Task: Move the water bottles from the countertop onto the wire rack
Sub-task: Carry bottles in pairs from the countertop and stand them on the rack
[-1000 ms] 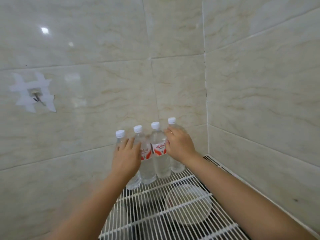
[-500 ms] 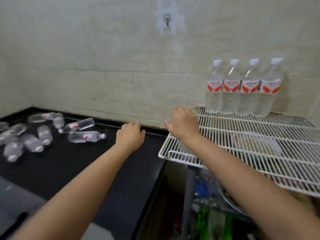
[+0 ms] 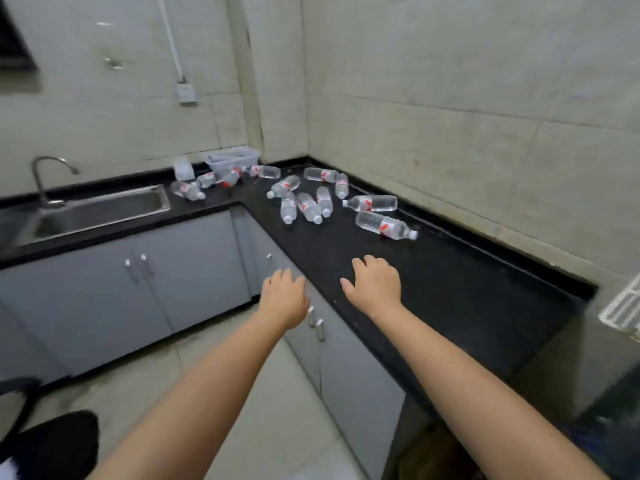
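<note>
Several clear water bottles with red labels lie on their sides on the black countertop (image 3: 450, 289), scattered toward the far corner. The nearest bottle (image 3: 385, 225) lies close to the right wall, with another bottle (image 3: 371, 203) just behind it. A cluster of bottles (image 3: 304, 206) sits further left. My right hand (image 3: 375, 284) hovers over the counter, empty, fingers apart, well short of the bottles. My left hand (image 3: 284, 299) is empty and spread in front of the counter's edge. Only a corner of the white wire rack (image 3: 623, 311) shows at the right edge.
A steel sink (image 3: 93, 213) with a tap (image 3: 45, 178) is set in the left counter. A clear plastic bin (image 3: 231, 159) and a small white container (image 3: 183, 168) stand at the back corner. Grey cabinet doors (image 3: 173, 271) run beneath. A black object (image 3: 55, 445) sits at lower left.
The view swung left from the rack, where several upright bottles stood, to the counter. Both hands let go of those bottles and now reach toward the counter, empty.
</note>
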{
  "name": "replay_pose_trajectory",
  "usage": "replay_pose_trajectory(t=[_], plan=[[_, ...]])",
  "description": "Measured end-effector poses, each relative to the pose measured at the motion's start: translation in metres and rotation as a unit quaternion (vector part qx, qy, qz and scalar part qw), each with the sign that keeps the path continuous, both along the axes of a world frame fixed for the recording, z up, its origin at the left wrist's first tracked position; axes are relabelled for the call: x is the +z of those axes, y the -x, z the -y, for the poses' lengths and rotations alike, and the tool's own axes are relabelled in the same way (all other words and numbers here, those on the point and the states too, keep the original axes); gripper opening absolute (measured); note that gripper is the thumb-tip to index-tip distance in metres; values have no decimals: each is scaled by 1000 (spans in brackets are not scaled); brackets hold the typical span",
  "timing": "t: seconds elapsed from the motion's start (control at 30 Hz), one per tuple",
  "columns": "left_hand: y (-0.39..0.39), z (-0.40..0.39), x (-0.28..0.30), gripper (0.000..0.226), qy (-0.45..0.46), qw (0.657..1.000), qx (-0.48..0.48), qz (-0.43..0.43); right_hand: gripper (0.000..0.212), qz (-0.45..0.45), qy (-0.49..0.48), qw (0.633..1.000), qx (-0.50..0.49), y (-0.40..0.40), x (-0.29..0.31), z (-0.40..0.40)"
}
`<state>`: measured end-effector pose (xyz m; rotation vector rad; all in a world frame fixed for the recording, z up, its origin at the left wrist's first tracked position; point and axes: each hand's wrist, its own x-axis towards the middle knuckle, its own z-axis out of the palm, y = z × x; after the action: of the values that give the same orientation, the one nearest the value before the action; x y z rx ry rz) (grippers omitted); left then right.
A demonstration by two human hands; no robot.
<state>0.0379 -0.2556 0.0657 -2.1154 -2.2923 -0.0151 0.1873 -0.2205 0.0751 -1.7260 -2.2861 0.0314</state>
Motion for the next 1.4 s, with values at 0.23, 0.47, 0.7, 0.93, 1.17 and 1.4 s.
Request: replay_pose_trajectory(t=[0.23,0.47,0.7,0.93,1.17,1.4], plan=[[122,-40,-33,42,44,998,26,21,39,11,57,998,18,126,-41,-54],[190,-120,-52,45,71,997,-11,29,41,19,87,995,-42,160,-62,-122],[175,-236,-79,48,126,986,-108,34,42,40,137,981,-129,126,-93,-209],[171,-384,-85,49,135,980,-144,8,41,23,153,971,-185,89,-107,-349],[189,-508,-82,50,134,975,-176,2,36,-23,143,965,-218,77,-104,-454],[246,-597,-102,42,140,970,-195,43,45,-43,184,970,-151,144,-123,-511]])
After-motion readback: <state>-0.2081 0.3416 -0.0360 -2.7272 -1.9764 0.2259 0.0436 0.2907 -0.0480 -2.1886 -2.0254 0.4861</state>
